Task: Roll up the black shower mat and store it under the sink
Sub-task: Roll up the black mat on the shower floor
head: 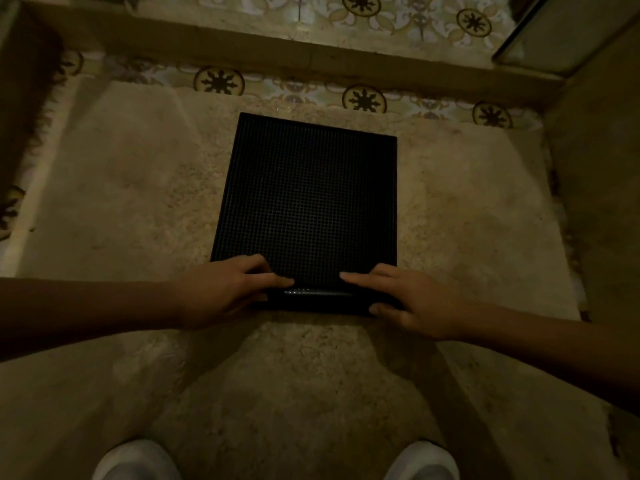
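Note:
The black shower mat (308, 199) is a square grid-textured sheet lying on a beige shaggy rug (138, 202). Its near edge is curled up into a low roll between my hands. My left hand (221, 292) grips the left end of that rolled edge, fingers over the top. At the right end, my right hand (412, 303) holds the roll with the thumb under it and the index finger stretched along the top. The rest of the mat lies flat.
Patterned floor tiles (363, 98) run beyond the rug, crossed by a raised sill (277, 53). A glass door or panel (561, 32) stands at the top right. My two white shoes (135, 459) are at the bottom edge. The sink is not in view.

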{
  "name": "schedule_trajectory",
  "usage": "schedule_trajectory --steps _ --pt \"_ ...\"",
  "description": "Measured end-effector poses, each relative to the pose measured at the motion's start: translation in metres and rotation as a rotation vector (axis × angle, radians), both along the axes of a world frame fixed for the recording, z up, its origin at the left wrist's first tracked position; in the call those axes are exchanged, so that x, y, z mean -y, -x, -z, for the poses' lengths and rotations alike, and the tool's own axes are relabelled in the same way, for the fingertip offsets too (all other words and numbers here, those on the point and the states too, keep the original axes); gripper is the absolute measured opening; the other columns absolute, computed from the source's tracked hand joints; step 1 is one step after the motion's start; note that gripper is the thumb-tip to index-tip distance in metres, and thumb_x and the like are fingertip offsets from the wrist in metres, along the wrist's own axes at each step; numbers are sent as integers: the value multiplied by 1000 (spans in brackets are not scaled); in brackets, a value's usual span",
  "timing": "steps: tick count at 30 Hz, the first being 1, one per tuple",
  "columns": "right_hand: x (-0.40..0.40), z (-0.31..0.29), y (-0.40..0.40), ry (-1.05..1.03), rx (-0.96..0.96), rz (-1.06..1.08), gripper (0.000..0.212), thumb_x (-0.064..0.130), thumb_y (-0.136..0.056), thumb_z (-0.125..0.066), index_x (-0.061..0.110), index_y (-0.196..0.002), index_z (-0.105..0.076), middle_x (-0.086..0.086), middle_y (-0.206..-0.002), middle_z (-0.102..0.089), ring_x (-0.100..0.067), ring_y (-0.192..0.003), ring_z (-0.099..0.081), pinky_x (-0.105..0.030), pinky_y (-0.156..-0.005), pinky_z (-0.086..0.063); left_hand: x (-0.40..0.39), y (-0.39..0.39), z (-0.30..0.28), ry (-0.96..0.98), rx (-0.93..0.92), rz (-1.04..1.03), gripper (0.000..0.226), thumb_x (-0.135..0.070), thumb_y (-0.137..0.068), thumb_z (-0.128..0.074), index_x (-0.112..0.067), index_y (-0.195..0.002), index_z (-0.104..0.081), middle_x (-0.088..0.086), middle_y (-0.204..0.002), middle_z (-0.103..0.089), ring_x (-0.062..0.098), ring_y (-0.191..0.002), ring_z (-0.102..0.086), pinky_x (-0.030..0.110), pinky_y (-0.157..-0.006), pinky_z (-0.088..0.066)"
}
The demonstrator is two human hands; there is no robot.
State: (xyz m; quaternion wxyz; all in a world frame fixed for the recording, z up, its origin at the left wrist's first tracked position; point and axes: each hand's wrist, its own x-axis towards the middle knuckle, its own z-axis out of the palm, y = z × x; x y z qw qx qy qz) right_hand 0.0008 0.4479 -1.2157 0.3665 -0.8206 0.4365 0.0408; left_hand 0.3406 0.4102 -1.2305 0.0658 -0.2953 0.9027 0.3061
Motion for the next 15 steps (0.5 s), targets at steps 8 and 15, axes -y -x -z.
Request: schedule_trajectory --steps 8,15 --pt "-20 -1 -19 406 -261 -67 50 31 -91 -60 7 -135 -53 -15 -130 -54 -30 -111 -55 -44 -83 -54 10 14 4 392 251 153 72 -24 -99 -44 -35 -153 3 4 -139 -32 21 -116 -36 34 -90 -43" --pt "-14 -2 -29 551 -469 -177 67 6 -65 -86 -2 -126 -61 -18 -107 -65 -27 -85 -62 -30 -58 -52 1 7 -17 437 322 194 66 -28 -95 -52 -17 -153 -22 18 -147 -38 33 -123 -47 46 -86 -51"
